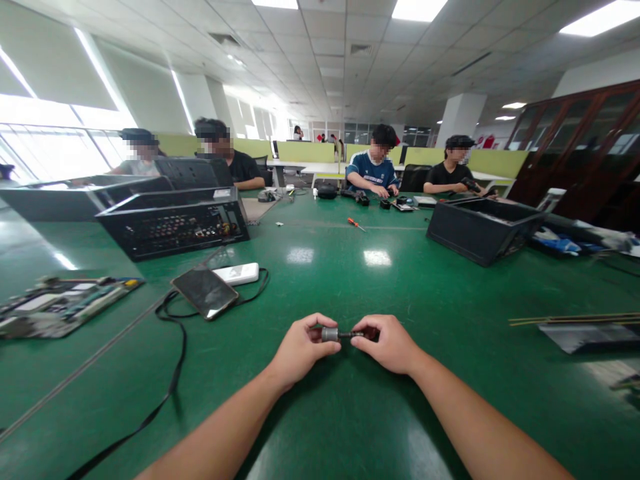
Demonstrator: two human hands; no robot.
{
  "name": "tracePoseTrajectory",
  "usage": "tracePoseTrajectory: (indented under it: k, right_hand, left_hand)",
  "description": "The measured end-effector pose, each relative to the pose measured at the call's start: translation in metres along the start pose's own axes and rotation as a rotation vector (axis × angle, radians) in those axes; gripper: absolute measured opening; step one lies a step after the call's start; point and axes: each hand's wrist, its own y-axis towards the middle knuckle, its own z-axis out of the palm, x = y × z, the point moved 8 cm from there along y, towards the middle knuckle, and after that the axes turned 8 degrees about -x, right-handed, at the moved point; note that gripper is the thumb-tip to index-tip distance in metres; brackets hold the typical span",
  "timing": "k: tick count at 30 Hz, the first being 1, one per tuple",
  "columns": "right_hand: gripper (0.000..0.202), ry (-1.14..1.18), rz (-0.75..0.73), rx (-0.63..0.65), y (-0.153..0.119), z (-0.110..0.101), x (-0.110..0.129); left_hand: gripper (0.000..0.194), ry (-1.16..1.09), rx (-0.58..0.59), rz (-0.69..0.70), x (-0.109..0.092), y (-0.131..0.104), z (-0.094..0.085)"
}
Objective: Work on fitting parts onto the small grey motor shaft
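Observation:
Just above the green tabletop, my left hand [303, 345] is closed around a short grey metal cylinder [331, 334] that resembles a small motor. A thin dark shaft [346, 335] runs from the cylinder toward the right. The thumb and fingers of my right hand [387, 340] pinch the shaft's far end. Whether cylinder and shaft are one piece or two cannot be made out. Both objects lie roughly level between my hands.
To the left lie a phone [206, 293], a white power bank [237, 274], a black strap [176, 373] and a circuit board [70, 303]. Black computer cases [175, 223] stand behind them. An orange screwdriver [355, 223] and a black bin [480, 227] are farther out. Several people sit opposite.

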Motion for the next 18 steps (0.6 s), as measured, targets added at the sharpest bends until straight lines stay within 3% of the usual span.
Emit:
tracePoseTrajectory:
  k: [18]
  right_hand:
    - [0.013,0.0,0.004,0.002,0.0006,-0.0012,-0.003]
  left_hand:
    - [0.037,0.001,-0.009,-0.001,0.0032,0.0007,-0.0014]
